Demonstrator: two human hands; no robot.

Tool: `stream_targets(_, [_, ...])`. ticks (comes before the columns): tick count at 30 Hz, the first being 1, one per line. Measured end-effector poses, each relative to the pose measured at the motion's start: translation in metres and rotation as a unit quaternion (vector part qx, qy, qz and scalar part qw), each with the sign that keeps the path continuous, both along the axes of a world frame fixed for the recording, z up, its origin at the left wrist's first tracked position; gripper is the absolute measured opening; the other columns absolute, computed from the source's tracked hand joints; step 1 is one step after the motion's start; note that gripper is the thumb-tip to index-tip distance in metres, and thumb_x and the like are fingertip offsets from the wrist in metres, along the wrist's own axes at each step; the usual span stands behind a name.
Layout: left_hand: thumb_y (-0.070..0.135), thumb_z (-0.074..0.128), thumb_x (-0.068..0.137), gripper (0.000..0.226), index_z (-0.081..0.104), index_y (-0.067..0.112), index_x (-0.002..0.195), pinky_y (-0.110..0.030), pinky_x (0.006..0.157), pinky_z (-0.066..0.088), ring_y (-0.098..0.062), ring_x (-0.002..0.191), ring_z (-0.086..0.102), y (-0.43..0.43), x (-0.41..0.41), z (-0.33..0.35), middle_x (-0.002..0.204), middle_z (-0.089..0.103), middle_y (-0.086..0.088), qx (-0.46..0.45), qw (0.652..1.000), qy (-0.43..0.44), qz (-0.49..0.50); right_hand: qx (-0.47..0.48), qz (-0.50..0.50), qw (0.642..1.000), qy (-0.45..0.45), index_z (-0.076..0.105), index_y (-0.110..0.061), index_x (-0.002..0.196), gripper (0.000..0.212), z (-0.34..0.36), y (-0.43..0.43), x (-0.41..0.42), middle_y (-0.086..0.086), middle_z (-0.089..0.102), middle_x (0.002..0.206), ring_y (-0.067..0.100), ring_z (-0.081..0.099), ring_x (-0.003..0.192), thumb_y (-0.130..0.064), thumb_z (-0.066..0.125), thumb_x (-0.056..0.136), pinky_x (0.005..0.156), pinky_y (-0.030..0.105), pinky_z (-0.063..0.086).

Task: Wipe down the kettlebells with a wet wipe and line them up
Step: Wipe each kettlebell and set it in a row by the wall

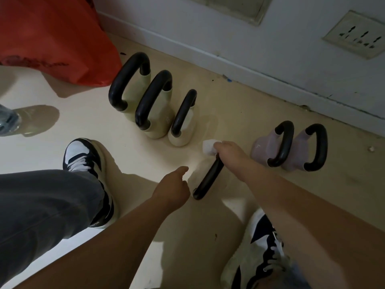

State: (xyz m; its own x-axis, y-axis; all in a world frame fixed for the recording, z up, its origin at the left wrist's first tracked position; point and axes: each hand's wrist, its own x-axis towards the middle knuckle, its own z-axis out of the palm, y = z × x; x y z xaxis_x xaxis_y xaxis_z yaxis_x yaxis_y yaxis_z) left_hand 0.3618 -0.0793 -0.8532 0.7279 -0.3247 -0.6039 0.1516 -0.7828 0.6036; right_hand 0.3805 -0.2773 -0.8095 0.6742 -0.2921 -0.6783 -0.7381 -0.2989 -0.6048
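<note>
Okay, from my remote seat I'm looking down through the head view at a beige floor (pixel 239 97) running along a white wall (pixel 270 42). The right hand (pixel 228 152) is gripping the near kettlebell (pixel 208 178) at the top of its black handle. Its fingers are clenching a bunched white wet wipe (pixel 209 147) against that handle, and the wipe is poking out on the far side of the hand. This kettlebell is standing on the floor between the two shoes. Its pale body is blending into the floor, so I'm not getting a clean outline.

The left hand (pixel 173 185) is hovering just beside the lower end of the handle. Its fingers are mostly clenched, one digit is sticking out toward the kettlebell body, and it's grasping nothing. I can't tell whether that digit is touching.

Three pale green kettlebells (pixel 160 124) are standing upright in a tight row farther out on the left, packed side by side, and the near kettlebell is sitting apart from them. Two pinkish kettlebells (pixel 261 147) are standing side by side on the right, near the wall and also apart from the one being gripped.

The left shoe (pixel 83 155), black and white, is showing below a grey trouser leg (pixel 41 205). The right shoe (pixel 256 257) is sitting at the bottom edge. A red bag (pixel 52 34) is filling the top left corner, and a wall socket (pixel 354 34) is showing at top right.
</note>
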Motion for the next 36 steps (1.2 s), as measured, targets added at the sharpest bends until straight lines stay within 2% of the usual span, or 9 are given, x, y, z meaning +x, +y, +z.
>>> stream_targets(10, [0.008,0.043,0.097,0.053,0.045,0.022,0.149,-0.032,0.108,0.041,-0.020,0.133,0.051,-0.008,0.008,-0.006,0.149,0.052,0.001,0.000,0.998,0.030,0.050,0.169,-0.419,0.892,-0.017,0.061,-0.013,0.103,0.026,-0.009,0.031,-0.012,0.005,0.059,0.090,0.021,0.055,0.079,-0.033,0.045,0.103,0.066,0.030,0.042])
stream_targets(12, [0.007,0.044,0.096,0.053,0.046,0.020,0.148,-0.031,0.106,0.041,-0.021,0.132,0.052,-0.008,0.007,-0.004,0.147,0.053,-0.001,0.007,0.998,0.031,0.058,0.063,-0.361,0.928,-0.069,0.058,-0.015,0.122,0.032,-0.001,0.051,-0.017,0.009,0.062,0.116,0.026,0.057,0.107,-0.029,0.033,0.107,0.087,0.034,0.045])
stream_targets(14, [0.009,0.047,0.095,0.052,0.048,0.019,0.146,-0.031,0.106,0.042,-0.021,0.131,0.053,-0.007,0.005,-0.003,0.146,0.055,-0.002,0.009,0.998,0.030,0.051,-0.110,-0.143,0.975,-0.132,0.039,-0.012,0.153,0.053,-0.003,0.071,-0.031,0.011,0.031,0.163,0.030,0.020,0.153,-0.030,0.019,0.108,0.122,0.037,0.025])
stream_targets(16, [0.011,0.050,0.094,0.052,0.047,0.019,0.146,-0.033,0.107,0.044,-0.021,0.130,0.054,-0.003,0.000,-0.002,0.146,0.055,-0.003,0.014,0.999,0.031,0.040,-0.264,0.076,0.947,-0.166,0.027,-0.002,0.158,0.065,-0.015,0.085,-0.058,0.007,0.003,0.172,0.028,-0.018,0.156,-0.035,0.010,0.105,0.129,0.045,0.006])
stream_targets(18, [0.008,0.048,0.094,0.055,0.046,0.017,0.148,-0.032,0.108,0.042,-0.023,0.134,0.051,0.004,-0.005,0.003,0.148,0.053,-0.005,0.030,0.999,0.034,0.022,-0.351,0.161,0.906,-0.175,0.031,0.000,0.156,0.060,-0.021,0.094,-0.085,0.009,0.004,0.172,0.029,-0.018,0.156,-0.030,0.020,0.105,0.128,0.048,0.009])
stream_targets(27, [0.009,0.046,0.094,0.058,0.041,0.018,0.151,-0.023,0.101,0.036,-0.022,0.136,0.049,0.030,-0.019,0.026,0.150,0.050,-0.003,0.065,0.998,0.013,-0.005,-0.295,0.290,0.876,-0.249,0.039,-0.004,0.155,0.056,-0.047,0.121,-0.188,0.004,0.017,0.169,0.025,0.008,0.158,-0.018,0.044,0.101,0.122,0.047,0.032])
stream_targets(31, [0.011,0.046,0.096,0.057,0.039,0.019,0.152,-0.028,0.110,0.038,-0.022,0.138,0.047,0.024,-0.025,0.032,0.153,0.047,-0.002,0.043,0.999,0.016,0.004,-0.195,-0.106,0.967,-0.126,0.064,0.001,0.124,0.051,-0.039,0.115,-0.195,0.022,0.055,0.144,0.044,0.049,0.136,-0.029,0.031,0.101,0.106,0.054,0.049])
stream_targets(33, [0.011,0.046,0.096,0.057,0.040,0.021,0.152,-0.030,0.111,0.040,-0.021,0.136,0.048,0.024,-0.027,0.031,0.152,0.047,-0.001,0.036,0.999,0.024,0.011,0.003,-0.430,0.897,-0.103,0.058,-0.004,0.127,0.053,-0.013,0.101,-0.158,0.015,0.057,0.131,0.037,0.053,0.127,-0.040,0.029,0.100,0.107,0.046,0.045])
stream_targets(36, [0.010,0.045,0.095,0.057,0.041,0.022,0.151,-0.029,0.110,0.040,-0.021,0.135,0.049,0.031,-0.032,0.030,0.151,0.048,-0.001,0.039,0.998,0.040,0.008,0.238,-0.537,0.809,-0.034,0.049,-0.016,0.149,0.050,0.012,0.077,-0.102,0.012,0.052,0.149,0.028,0.049,0.136,-0.041,0.035,0.108,0.118,0.036,0.033])
